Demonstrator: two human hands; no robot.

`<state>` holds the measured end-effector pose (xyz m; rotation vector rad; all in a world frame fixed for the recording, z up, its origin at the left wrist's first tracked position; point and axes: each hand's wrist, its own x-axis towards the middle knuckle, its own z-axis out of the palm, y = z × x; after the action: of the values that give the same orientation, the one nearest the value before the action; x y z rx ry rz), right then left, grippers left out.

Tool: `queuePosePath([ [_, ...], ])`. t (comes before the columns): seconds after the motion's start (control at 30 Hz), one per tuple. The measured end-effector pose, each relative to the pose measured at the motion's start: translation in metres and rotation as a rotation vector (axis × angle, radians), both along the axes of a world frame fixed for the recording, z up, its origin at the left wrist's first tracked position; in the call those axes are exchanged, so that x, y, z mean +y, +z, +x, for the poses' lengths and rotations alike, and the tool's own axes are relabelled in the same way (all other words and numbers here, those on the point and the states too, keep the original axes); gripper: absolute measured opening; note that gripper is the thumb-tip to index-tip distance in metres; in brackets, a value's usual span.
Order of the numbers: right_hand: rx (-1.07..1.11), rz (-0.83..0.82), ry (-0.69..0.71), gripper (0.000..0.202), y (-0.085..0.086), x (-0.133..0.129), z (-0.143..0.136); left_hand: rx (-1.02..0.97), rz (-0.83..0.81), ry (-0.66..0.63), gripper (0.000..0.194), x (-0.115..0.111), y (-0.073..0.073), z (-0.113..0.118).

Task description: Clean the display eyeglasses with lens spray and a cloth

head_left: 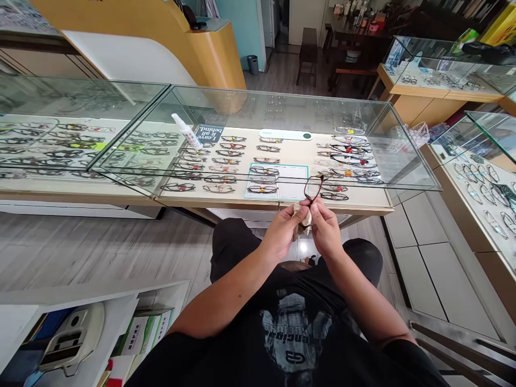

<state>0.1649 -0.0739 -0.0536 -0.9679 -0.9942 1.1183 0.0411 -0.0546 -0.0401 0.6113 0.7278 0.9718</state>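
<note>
A pair of eyeglasses (313, 187) with a dark reddish frame is held up in front of the glass display case, one lens rim rising above the fingers. My right hand (325, 228) grips the frame from the right, fingers pinched. Closed around a crumpled beige cloth (301, 228), my left hand (284, 231) meets it from the other side, pressing the cloth against the glasses. The other lens is mostly covered by fingers and cloth. Both hands are over my lap, at the case's front edge.
The glass display case (282, 107) spans the front, with several rows of eyeglasses inside. On its top stands a white spray bottle (186, 131). More cases (475, 215) are at right. A white shelf (100, 290) with books is at lower left. A wooden bench (308, 51) stands behind.
</note>
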Motion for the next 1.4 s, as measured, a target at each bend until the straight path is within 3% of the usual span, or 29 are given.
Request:
queuePosePath([
  [0.3,0.094,-0.027,-0.041,0.033,-0.002,0.008,0.008,0.127,0.169,-0.136,0.046,0.005,0.008,-0.008],
  [0.43,0.003,0.002,-0.006,0.033,0.004,0.006,0.009,0.204,0.230,-0.116,0.049,0.006,0.009,-0.012],
  [0.67,-0.204,0.105,0.024,0.033,0.020,-0.001,0.007,0.197,0.169,-0.074,0.058,0.007,0.004,-0.014],
  [0.8,-0.153,0.118,-0.025,0.030,0.018,-0.001,0.005,0.133,0.169,-0.099,0.059,0.007,0.003,-0.017],
  [0.97,-0.073,0.062,-0.088,0.030,0.014,0.000,0.004,0.102,0.183,-0.179,0.046,0.003,0.005,-0.020],
  [1.2,-0.089,0.086,-0.115,0.031,0.017,-0.003,0.001,0.167,0.186,-0.104,0.053,0.001,0.003,-0.017],
  [1.4,-0.118,0.109,-0.096,0.029,0.014,-0.002,-0.002,0.050,0.118,-0.059,0.046,-0.001,0.008,-0.013],
])
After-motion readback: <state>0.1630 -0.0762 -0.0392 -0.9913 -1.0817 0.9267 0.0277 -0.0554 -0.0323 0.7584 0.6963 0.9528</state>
